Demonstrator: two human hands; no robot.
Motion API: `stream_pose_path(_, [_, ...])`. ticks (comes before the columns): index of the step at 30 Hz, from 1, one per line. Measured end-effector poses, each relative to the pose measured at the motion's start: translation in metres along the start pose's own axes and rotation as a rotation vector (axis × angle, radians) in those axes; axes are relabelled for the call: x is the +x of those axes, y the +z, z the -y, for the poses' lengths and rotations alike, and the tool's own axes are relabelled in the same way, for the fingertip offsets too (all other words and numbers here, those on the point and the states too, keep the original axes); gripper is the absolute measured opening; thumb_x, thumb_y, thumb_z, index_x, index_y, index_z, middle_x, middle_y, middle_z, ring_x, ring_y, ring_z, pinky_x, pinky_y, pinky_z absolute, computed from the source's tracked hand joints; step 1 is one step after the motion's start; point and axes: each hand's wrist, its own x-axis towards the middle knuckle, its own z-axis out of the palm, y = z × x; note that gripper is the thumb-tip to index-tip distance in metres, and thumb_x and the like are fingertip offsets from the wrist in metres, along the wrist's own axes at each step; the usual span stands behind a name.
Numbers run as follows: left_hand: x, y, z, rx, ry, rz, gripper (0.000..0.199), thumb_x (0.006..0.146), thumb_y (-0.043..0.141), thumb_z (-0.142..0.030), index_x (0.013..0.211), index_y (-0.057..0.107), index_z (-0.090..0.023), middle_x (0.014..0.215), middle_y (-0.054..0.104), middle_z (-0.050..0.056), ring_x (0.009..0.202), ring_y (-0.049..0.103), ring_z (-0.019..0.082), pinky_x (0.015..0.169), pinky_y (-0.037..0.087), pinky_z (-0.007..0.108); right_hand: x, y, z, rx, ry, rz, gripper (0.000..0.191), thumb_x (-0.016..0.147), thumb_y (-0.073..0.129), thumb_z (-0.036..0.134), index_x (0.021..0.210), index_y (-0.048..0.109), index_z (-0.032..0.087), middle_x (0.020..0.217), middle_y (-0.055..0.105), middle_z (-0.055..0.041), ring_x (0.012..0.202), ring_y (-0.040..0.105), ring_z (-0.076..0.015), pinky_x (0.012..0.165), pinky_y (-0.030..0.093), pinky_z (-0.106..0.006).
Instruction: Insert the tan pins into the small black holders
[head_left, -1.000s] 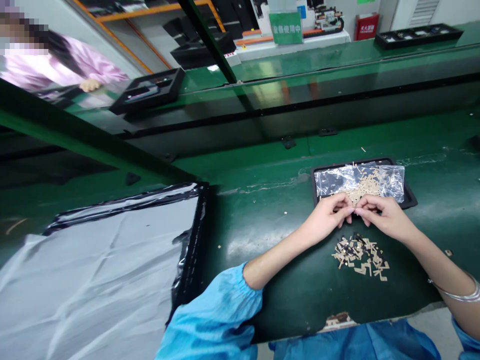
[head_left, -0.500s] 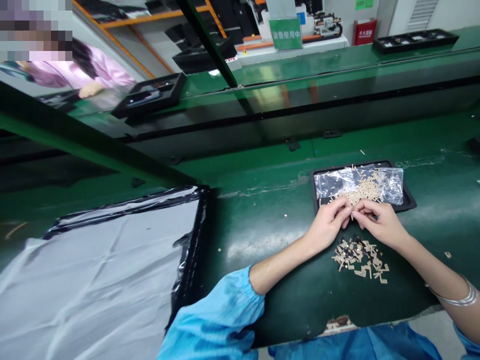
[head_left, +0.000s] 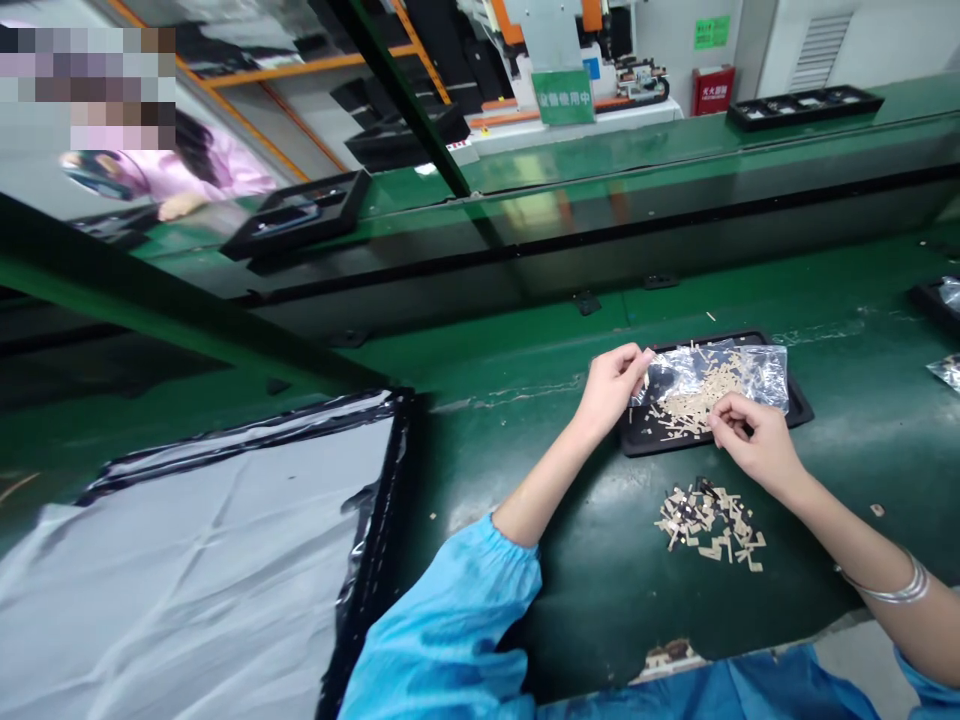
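A shallow black tray (head_left: 799, 410) holds a clear plastic bag (head_left: 771, 372) and a heap of small beige strips (head_left: 694, 405). My left hand (head_left: 611, 388) is closed in a pinch at the tray's left end, beside the bag's edge; what sits between its fingertips is too small to name. Over the right side of the strips, my right hand (head_left: 756, 442) pinches thumb and forefinger together, and anything in them is hidden. Closer to me on the green table lies a loose pile of beige and black small pieces (head_left: 712, 522).
A large black-edged tray covered with a white sheet (head_left: 195, 560) lies to the left. A green post (head_left: 187, 310) slants across the left side. Beyond a low divider, a person in pink (head_left: 225, 160) sits near a black tray (head_left: 300, 215). More trays stand at right.
My hands were together at the tray's near edge and are now apart. The left hand has moved left and away from me to the tray's end; the right stays by the strips.
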Motion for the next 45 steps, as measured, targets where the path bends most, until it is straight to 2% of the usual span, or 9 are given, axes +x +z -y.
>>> stream_pose_path(12, [0.007, -0.016, 0.004, 0.166, 0.014, 0.147, 0.005, 0.077, 0.054, -0.018, 0.072, 0.054, -0.015, 0.060, 0.054, -0.001, 0.056, 0.050, 0.009, 0.056, 0.035, 0.021, -0.001, 0.002, -0.003, -0.070, -0.039, 0.021, 0.011, 0.076, 0.050, 0.020, 0.065, 0.052, 0.019, 0.052, 0.050, 0.0033, 0.044, 0.039, -0.0076, 0.044, 0.030, -0.021])
stream_pose_path(17, [0.006, -0.020, -0.003, 0.205, -0.023, 0.182, 0.012, 0.081, 0.050, -0.022, 0.071, 0.052, -0.016, 0.056, 0.054, -0.001, 0.050, 0.045, 0.008, 0.052, 0.032, 0.021, -0.002, 0.003, -0.006, -0.140, -0.088, -0.006, 0.013, 0.078, 0.050, 0.021, 0.065, 0.052, 0.019, 0.052, 0.050, 0.0035, 0.043, 0.038, -0.0072, 0.044, 0.030, -0.021])
stream_pose_path(24, [0.005, -0.021, -0.007, 0.204, 0.031, 0.189, 0.027, 0.086, 0.043, -0.028, 0.063, 0.036, -0.017, 0.055, 0.034, -0.005, 0.052, 0.031, 0.008, 0.052, 0.026, 0.021, -0.002, 0.002, -0.007, -0.320, -0.309, -0.045, 0.013, 0.077, 0.050, 0.014, 0.066, 0.054, 0.019, 0.049, 0.047, 0.0046, 0.043, 0.041, -0.0080, 0.050, 0.035, -0.022])
stream_pose_path(28, [-0.007, -0.021, -0.029, 0.120, -0.004, 0.530, 0.028, 0.083, 0.051, -0.030, 0.061, 0.044, -0.015, 0.054, 0.040, -0.005, 0.051, 0.036, 0.007, 0.051, 0.028, 0.020, -0.001, 0.002, -0.007, -0.366, -0.341, -0.058, 0.014, 0.078, 0.050, 0.014, 0.066, 0.054, 0.019, 0.049, 0.047, 0.0048, 0.043, 0.041, -0.0077, 0.050, 0.035, -0.022])
stream_pose_path(31, [-0.022, -0.015, -0.047, 0.158, -0.091, 0.876, 0.014, 0.079, 0.056, -0.021, 0.067, 0.056, -0.013, 0.056, 0.052, -0.003, 0.050, 0.045, 0.007, 0.051, 0.035, 0.020, 0.000, 0.001, -0.010, -0.366, -0.366, -0.093, 0.013, 0.077, 0.051, 0.013, 0.065, 0.053, 0.019, 0.049, 0.047, 0.0053, 0.043, 0.040, -0.0071, 0.049, 0.035, -0.021])
stream_pose_path(33, [-0.031, -0.009, -0.055, 0.208, -0.140, 1.008, 0.009, 0.076, 0.053, -0.010, 0.068, 0.057, -0.012, 0.057, 0.056, -0.002, 0.044, 0.046, 0.006, 0.049, 0.036, 0.019, 0.001, 0.001, -0.012, -0.363, -0.386, -0.113, 0.012, 0.076, 0.052, 0.012, 0.065, 0.053, 0.019, 0.049, 0.046, 0.0057, 0.043, 0.040, -0.0066, 0.048, 0.034, -0.020])
stream_pose_path(36, [-0.037, -0.001, -0.058, 0.331, -0.155, 1.048, 0.015, 0.074, 0.048, -0.002, 0.068, 0.057, -0.012, 0.060, 0.060, -0.002, 0.039, 0.045, 0.004, 0.047, 0.036, 0.018, 0.002, 0.000, -0.014, -0.364, -0.390, -0.120, 0.012, 0.075, 0.053, 0.011, 0.066, 0.053, 0.019, 0.049, 0.046, 0.0059, 0.042, 0.041, -0.0064, 0.048, 0.035, -0.020])
stream_pose_path(41, [-0.033, -0.001, -0.054, 0.514, -0.070, 0.962, 0.020, 0.079, 0.060, -0.019, 0.061, 0.056, -0.013, 0.046, 0.054, -0.003, 0.041, 0.046, 0.006, 0.049, 0.035, 0.018, 0.003, 0.000, -0.015, -0.384, -0.368, -0.134, 0.014, 0.078, 0.052, 0.015, 0.065, 0.053, 0.019, 0.047, 0.045, 0.0061, 0.041, 0.041, -0.0068, 0.047, 0.034, -0.021])
stream_pose_path(45, [-0.032, -0.004, -0.053, 0.612, -0.016, 1.006, 0.021, 0.075, 0.061, -0.013, 0.054, 0.055, -0.012, 0.045, 0.052, -0.003, 0.044, 0.046, 0.006, 0.049, 0.033, 0.018, 0.003, -0.001, -0.018, -0.383, -0.354, -0.138, 0.013, 0.078, 0.052, 0.015, 0.065, 0.053, 0.019, 0.047, 0.046, 0.0060, 0.041, 0.040, -0.0067, 0.046, 0.034, -0.021])
